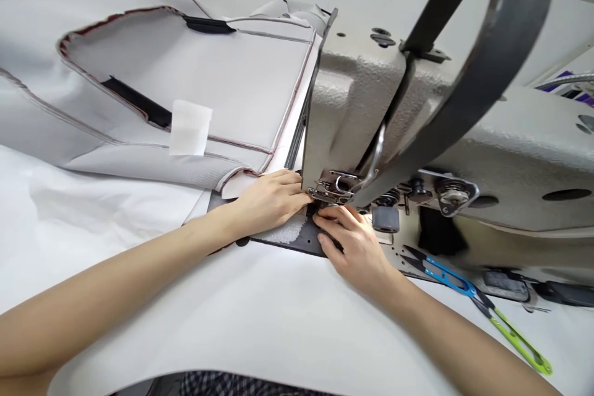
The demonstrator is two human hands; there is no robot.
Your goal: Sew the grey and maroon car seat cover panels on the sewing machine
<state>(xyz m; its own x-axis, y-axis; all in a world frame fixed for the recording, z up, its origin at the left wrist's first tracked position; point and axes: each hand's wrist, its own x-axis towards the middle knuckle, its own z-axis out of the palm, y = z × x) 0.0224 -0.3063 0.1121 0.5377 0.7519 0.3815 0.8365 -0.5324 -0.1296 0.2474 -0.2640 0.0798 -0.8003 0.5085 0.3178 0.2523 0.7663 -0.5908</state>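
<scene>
My left hand (269,201) lies on the grey fabric piece (195,86) right beside the presser foot (330,193) of the sewing machine (417,117), fingers together and pressing the material down. My right hand (355,244) rests in front of the foot, its fingertips pinched on the dark edge of the material (301,236) under the needle. The grey fabric has red-trimmed seams, black straps and a white label (189,128), and it spreads out to the left behind the machine head.
White cloth (232,315) covers the table in front of me. Blue-handled thread snips (445,273) and green-handled ones (517,337) lie on the machine bed to the right. A dark curved belt guard (482,68) arches over the machine.
</scene>
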